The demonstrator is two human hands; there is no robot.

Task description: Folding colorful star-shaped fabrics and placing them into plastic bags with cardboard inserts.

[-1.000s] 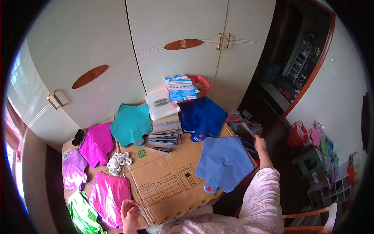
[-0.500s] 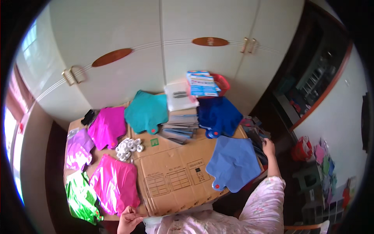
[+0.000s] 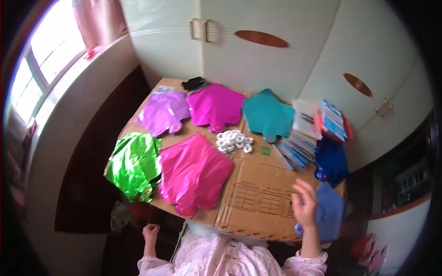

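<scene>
My right hand [image 3: 305,204] hovers over the right part of the cardboard, fingers apart and holding nothing, close to a light blue flat star-shaped foil balloon [image 3: 330,212]. Off the front edge, my left hand [image 3: 151,233] is closed; whatever it may hold is too small to make out. Nearest to it on the table lie a hot pink foil balloon [image 3: 195,172] and a shiny green one [image 3: 133,165]. Behind these are a lilac balloon [image 3: 162,112], a magenta one [image 3: 215,106] and a teal one [image 3: 268,112]. Small white ribbon rolls [image 3: 235,140] form a heap between them.
Flat packs [image 3: 299,151] lie fanned beside a dark blue balloon [image 3: 332,158]. Blue-and-white boxes [image 3: 333,120] rest on a red basket [image 3: 348,130], near a clear plastic bag [image 3: 306,120]. A black object [image 3: 193,83] sits at the back edge. White cabinets [image 3: 258,64] stand behind.
The view has swung left. My right hand has left the dark items at the table's right edge and is now over the cardboard. My left hand has moved away from the hot pink balloon's corner.
</scene>
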